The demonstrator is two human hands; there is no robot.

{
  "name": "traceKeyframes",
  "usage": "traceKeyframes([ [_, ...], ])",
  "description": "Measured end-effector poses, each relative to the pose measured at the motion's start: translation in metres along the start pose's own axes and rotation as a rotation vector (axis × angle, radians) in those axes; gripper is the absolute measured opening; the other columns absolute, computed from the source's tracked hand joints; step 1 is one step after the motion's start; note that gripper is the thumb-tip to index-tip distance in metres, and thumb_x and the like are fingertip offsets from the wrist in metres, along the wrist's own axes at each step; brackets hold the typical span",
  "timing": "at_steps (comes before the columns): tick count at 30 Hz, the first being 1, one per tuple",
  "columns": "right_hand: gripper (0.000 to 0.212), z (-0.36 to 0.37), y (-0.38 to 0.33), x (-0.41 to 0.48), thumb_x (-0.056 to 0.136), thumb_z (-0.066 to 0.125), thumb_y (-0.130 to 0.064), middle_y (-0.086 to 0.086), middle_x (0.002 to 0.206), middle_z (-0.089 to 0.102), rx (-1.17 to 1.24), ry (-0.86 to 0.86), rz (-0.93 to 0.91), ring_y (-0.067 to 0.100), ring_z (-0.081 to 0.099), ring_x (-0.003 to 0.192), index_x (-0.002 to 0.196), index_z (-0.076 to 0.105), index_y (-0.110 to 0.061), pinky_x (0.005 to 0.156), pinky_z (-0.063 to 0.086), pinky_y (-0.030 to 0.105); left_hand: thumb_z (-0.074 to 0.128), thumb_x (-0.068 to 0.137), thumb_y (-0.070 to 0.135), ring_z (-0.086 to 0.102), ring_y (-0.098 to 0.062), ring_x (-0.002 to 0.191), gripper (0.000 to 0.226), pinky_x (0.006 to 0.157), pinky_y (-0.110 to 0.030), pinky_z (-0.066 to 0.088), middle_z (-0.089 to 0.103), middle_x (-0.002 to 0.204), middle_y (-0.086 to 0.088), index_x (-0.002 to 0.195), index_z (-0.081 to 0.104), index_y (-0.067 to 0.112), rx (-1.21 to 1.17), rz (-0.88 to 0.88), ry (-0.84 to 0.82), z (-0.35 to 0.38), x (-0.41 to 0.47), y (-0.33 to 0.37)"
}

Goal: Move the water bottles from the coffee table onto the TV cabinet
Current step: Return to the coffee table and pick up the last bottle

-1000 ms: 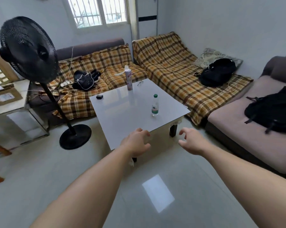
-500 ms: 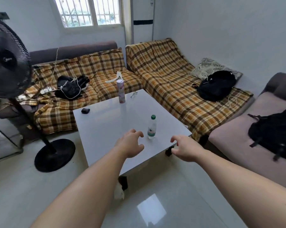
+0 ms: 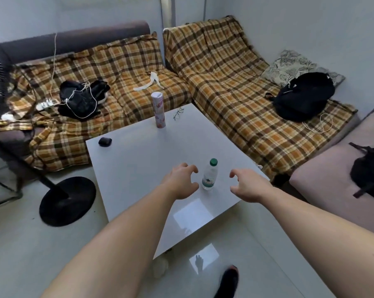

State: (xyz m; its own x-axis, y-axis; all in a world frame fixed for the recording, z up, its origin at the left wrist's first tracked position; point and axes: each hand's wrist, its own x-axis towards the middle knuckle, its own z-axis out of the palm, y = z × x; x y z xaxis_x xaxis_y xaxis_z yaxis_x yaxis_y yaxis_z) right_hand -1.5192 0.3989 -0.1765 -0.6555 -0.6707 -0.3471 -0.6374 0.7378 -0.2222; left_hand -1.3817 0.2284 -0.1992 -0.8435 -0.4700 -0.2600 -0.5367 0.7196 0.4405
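Observation:
A small clear water bottle [image 3: 209, 174] with a green cap stands upright near the front right part of the white coffee table [image 3: 138, 168]. My left hand [image 3: 180, 181] hovers just left of the bottle, fingers spread and curled, a small gap from it. My right hand [image 3: 249, 184] is further off on the bottle's right, also with fingers apart. Neither hand holds anything. The TV cabinet is out of view.
A tall pink canister [image 3: 158, 110], glasses [image 3: 178, 113] and a small black case [image 3: 105, 141] sit further back on the table. Plaid-covered sofas [image 3: 224, 82] with black bags wrap the far sides. A fan base [image 3: 67, 201] stands on the floor at left.
I have come closer to the table and the view has tilted down. Both hands have reached forward over the tabletop and now flank the bottle.

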Motion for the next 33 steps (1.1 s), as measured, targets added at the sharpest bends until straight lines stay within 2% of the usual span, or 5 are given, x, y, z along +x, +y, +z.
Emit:
traceKeyframes([
  [8, 0.043, 0.017, -0.001, 0.118, 0.084, 0.058, -0.033, 0.001, 0.126, 0.056, 0.039, -0.058, -0.053, 0.023, 0.057, 0.102, 0.126, 0.051, -0.026, 0.078, 0.049, 0.035, 0.053, 0.085, 0.035, 0.048, -0.025, 0.114, 0.046, 0.081, -0.035, 0.039, 0.042, 0.135, -0.001, 0.130, 0.043, 0.030, 0.020, -0.117, -0.060, 0.003, 0.067, -0.022],
  [16, 0.053, 0.049, 0.001, 0.200, 0.087, 0.045, -0.023, 0.005, 0.142, 0.037, 0.043, -0.221, -0.110, 0.030, 0.053, 0.115, 0.139, 0.040, -0.027, 0.084, 0.047, 0.039, 0.053, 0.085, 0.034, 0.048, -0.024, 0.115, 0.046, 0.088, -0.038, 0.042, 0.042, 0.136, 0.000, 0.129, 0.044, 0.029, 0.010, -0.214, -0.145, 0.021, 0.126, -0.036],
  [20, 0.046, 0.064, 0.005, 0.212, 0.087, 0.047, -0.020, 0.007, 0.132, 0.040, -0.016, -0.327, -0.126, 0.030, 0.058, 0.101, 0.134, 0.044, -0.023, 0.080, 0.051, 0.039, 0.052, 0.085, 0.034, 0.049, -0.023, 0.113, 0.045, 0.090, -0.038, 0.043, 0.042, 0.135, 0.002, 0.129, 0.044, 0.030, -0.025, -0.231, -0.188, 0.034, 0.134, -0.041],
  [27, 0.020, 0.061, -0.002, 0.225, 0.084, 0.049, -0.007, 0.011, 0.108, 0.045, -0.052, -0.199, -0.188, 0.035, 0.057, 0.079, 0.103, 0.051, -0.011, 0.065, 0.047, 0.037, 0.051, 0.086, 0.035, 0.049, -0.022, 0.114, 0.044, 0.086, -0.034, 0.042, 0.042, 0.135, 0.002, 0.129, 0.044, 0.030, 0.021, -0.268, -0.206, 0.020, 0.134, -0.064],
  [33, 0.018, 0.036, -0.024, 0.229, 0.085, 0.050, -0.012, 0.009, 0.107, 0.047, 0.080, -0.109, -0.128, 0.031, 0.057, 0.082, 0.103, 0.055, -0.013, 0.072, 0.052, 0.040, 0.050, 0.087, 0.036, 0.049, -0.018, 0.108, 0.043, 0.079, -0.032, 0.039, 0.041, 0.134, 0.005, 0.129, 0.043, 0.031, 0.061, -0.239, -0.177, -0.011, 0.131, -0.075],
])
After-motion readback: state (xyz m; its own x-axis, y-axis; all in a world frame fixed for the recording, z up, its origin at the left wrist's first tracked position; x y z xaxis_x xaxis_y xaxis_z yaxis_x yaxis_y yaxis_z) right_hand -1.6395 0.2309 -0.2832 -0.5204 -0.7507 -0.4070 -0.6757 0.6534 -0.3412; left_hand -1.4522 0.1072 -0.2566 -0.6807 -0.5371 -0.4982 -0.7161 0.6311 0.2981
